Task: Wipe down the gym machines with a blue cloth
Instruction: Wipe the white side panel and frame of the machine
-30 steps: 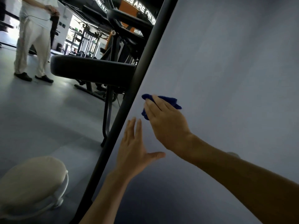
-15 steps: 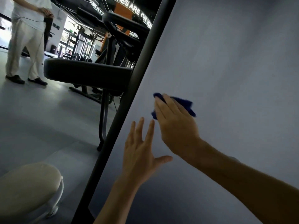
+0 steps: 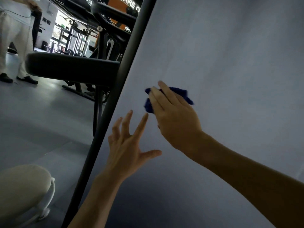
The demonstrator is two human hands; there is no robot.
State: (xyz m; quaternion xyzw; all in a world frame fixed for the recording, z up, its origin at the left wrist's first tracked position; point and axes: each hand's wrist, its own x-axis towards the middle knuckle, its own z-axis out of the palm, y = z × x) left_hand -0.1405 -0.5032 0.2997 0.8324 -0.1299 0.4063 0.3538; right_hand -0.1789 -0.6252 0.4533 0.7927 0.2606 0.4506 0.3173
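Note:
A large pale grey panel (image 3: 230, 63) of a gym machine fills the right of the view, bordered on its left by a slanted black frame bar (image 3: 115, 96). My right hand (image 3: 174, 119) presses a crumpled blue cloth (image 3: 182, 94) flat against the panel with straight fingers; most of the cloth is hidden under the hand. My left hand (image 3: 128, 147) is just below and left of it, fingers spread over the panel near the frame bar, holding nothing.
A black padded bench (image 3: 70, 68) on a stand sits left of the frame bar, with more dark gym machines (image 3: 111, 30) behind. A person in light trousers (image 3: 13, 38) stands at far left. A cream round cushion (image 3: 21, 191) lies at lower left on the grey floor.
My right hand has slid the blue cloth a little to the right across the panel. My left hand's fingers have spread wider apart.

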